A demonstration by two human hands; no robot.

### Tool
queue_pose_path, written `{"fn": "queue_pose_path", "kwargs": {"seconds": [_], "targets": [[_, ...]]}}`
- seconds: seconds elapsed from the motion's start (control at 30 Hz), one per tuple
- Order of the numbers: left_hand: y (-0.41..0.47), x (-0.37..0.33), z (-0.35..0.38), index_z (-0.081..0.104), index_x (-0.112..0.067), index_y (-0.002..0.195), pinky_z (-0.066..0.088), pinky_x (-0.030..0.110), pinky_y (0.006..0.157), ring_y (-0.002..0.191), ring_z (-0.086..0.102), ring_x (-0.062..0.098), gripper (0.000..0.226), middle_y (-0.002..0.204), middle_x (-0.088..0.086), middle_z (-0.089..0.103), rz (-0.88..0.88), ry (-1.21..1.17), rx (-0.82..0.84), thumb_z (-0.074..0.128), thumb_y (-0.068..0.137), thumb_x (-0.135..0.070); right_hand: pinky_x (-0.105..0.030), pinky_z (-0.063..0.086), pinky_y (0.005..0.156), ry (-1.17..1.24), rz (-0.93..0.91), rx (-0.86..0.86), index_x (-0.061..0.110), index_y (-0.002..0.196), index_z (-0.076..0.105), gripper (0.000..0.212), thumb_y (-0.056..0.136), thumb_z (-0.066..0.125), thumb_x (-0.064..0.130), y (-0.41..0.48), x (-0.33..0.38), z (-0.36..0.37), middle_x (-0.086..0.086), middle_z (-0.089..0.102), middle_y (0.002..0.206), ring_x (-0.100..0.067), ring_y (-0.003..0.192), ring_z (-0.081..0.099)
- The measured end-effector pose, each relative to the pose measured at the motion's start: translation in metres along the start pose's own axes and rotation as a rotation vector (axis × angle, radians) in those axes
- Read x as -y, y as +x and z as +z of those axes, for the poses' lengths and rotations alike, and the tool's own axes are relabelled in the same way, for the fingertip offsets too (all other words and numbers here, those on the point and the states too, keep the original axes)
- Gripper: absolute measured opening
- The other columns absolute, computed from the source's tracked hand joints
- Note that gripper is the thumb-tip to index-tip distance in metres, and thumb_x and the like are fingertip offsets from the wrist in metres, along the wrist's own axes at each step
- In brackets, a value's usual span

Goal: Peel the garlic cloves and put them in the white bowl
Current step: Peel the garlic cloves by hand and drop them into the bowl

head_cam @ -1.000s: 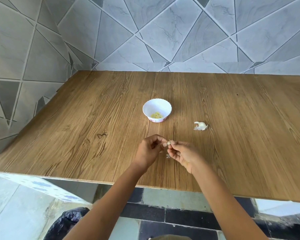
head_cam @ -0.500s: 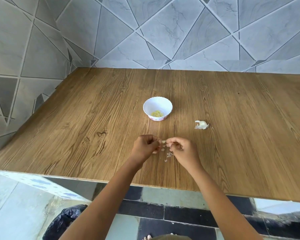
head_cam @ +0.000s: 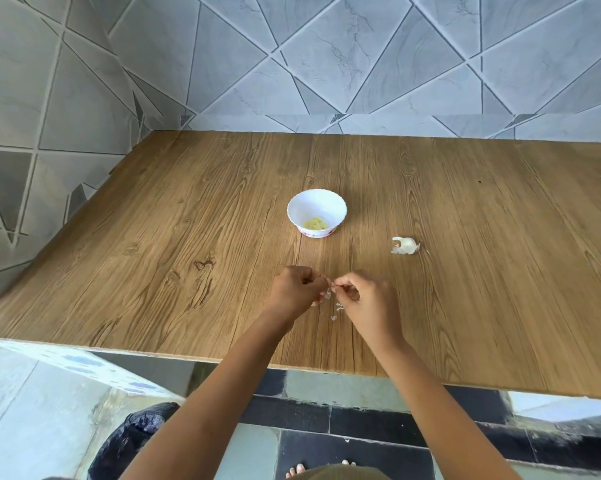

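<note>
Pinching a small garlic clove between them, the left hand and right hand meet fingertip to fingertip above the wooden table, fingers curled. On my screen the clove is too small to judge its skin. Skin scraps lie just below the hands. Farther back stands the white bowl, peeled cloves inside; a pale garlic chunk lies apart to its right.
</note>
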State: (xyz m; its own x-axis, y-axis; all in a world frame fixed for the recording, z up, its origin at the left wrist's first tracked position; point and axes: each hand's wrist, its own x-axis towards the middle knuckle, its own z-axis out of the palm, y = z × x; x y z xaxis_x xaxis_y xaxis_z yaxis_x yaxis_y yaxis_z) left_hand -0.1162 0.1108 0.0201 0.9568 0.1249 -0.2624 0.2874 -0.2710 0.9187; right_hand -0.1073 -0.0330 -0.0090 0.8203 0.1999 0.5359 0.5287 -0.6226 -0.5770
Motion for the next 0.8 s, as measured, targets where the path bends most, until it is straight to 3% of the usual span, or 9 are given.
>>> {"fn": "queue_pose_path", "kwargs": {"seconds": [0.07, 0.17, 0.23, 0.33, 0.4, 0.47, 0.6, 0.8], "targets": [[0.000, -0.003, 0.002, 0.067, 0.001, 0.084, 0.050, 0.017, 0.056, 0.060, 0.059, 0.012, 0.013, 0.069, 0.006, 0.064, -0.134, -0.215, 0.042, 0.059, 0.089, -0.007, -0.022, 0.052, 0.052, 0.052, 0.047, -0.047, 0.010, 0.077, 0.071, 0.009, 0.073, 0.077, 0.004, -0.002, 0.000, 0.002, 0.004, 0.069, 0.071, -0.005, 0.059, 0.062], [-0.002, -0.007, 0.000, 0.066, -0.007, 0.079, 0.048, 0.017, 0.054, 0.057, 0.059, 0.009, 0.013, 0.066, 0.002, 0.063, -0.266, -0.510, 0.135, 0.059, 0.089, -0.009, -0.017, 0.051, 0.065, 0.446, 0.357, 0.004, 0.014, 0.082, 0.073, 0.011, 0.077, 0.075, 0.005, -0.002, -0.002, -0.002, 0.006, 0.070, 0.075, -0.001, 0.066, 0.063], [-0.001, -0.004, -0.004, 0.067, -0.006, 0.080, 0.050, 0.020, 0.056, 0.059, 0.060, 0.011, 0.014, 0.068, 0.005, 0.065, -0.176, -0.362, 0.130, 0.060, 0.090, -0.012, -0.021, 0.053, 0.066, 0.638, 0.511, 0.043, 0.020, 0.081, 0.072, 0.016, 0.077, 0.074, 0.004, -0.003, -0.003, -0.007, 0.003, 0.072, 0.075, -0.005, 0.067, 0.065], [0.004, 0.006, -0.007, 0.070, -0.003, 0.079, 0.051, 0.032, 0.062, 0.065, 0.062, 0.022, 0.024, 0.075, 0.011, 0.070, 0.145, 0.343, 0.002, 0.060, 0.091, -0.021, -0.022, 0.054, 0.068, 0.691, 0.549, 0.067, 0.022, 0.084, 0.072, 0.019, 0.079, 0.072, 0.004, -0.004, -0.006, -0.011, 0.001, 0.073, 0.078, -0.009, 0.071, 0.067], [0.004, 0.006, -0.008, 0.071, -0.009, 0.079, 0.051, 0.030, 0.066, 0.071, 0.064, 0.017, 0.016, 0.076, 0.002, 0.069, 0.249, 0.545, -0.040, 0.065, 0.087, -0.021, -0.023, 0.055, 0.069, 0.677, 0.540, 0.080, 0.022, 0.087, 0.071, 0.018, 0.081, 0.070, 0.005, -0.005, -0.007, -0.011, 0.001, 0.073, 0.079, -0.010, 0.073, 0.068], [0.002, 0.001, -0.007, 0.069, -0.013, 0.075, 0.054, 0.029, 0.070, 0.070, 0.062, 0.011, 0.004, 0.074, -0.005, 0.066, 0.280, 0.481, -0.062, 0.070, 0.078, -0.011, -0.022, 0.055, 0.068, 0.672, 0.541, 0.096, 0.021, 0.087, 0.071, 0.017, 0.082, 0.069, 0.005, -0.005, -0.006, -0.011, 0.001, 0.072, 0.078, -0.009, 0.072, 0.067], [0.000, -0.006, -0.007, 0.069, -0.018, 0.084, 0.056, 0.029, 0.072, 0.068, 0.064, 0.009, 0.014, 0.076, -0.002, 0.070, 0.284, 0.144, 0.063, 0.071, 0.080, -0.004, -0.017, 0.052, 0.064, 0.699, 0.553, 0.137, 0.019, 0.087, 0.070, 0.012, 0.084, 0.067, 0.008, -0.002, -0.003, -0.014, 0.000, 0.071, 0.077, -0.005, 0.069, 0.066], [0.001, -0.014, -0.009, 0.070, -0.009, 0.084, 0.051, 0.020, 0.063, 0.060, 0.058, 0.006, 0.003, 0.072, 0.005, 0.067, 0.333, 0.117, 0.141, 0.068, 0.084, -0.006, -0.018, 0.052, 0.063, 0.792, 0.568, 0.170, 0.017, 0.083, 0.069, 0.010, 0.085, 0.065, 0.008, 0.004, 0.000, -0.017, 0.001, 0.070, 0.069, -0.008, 0.064, 0.063]]}}
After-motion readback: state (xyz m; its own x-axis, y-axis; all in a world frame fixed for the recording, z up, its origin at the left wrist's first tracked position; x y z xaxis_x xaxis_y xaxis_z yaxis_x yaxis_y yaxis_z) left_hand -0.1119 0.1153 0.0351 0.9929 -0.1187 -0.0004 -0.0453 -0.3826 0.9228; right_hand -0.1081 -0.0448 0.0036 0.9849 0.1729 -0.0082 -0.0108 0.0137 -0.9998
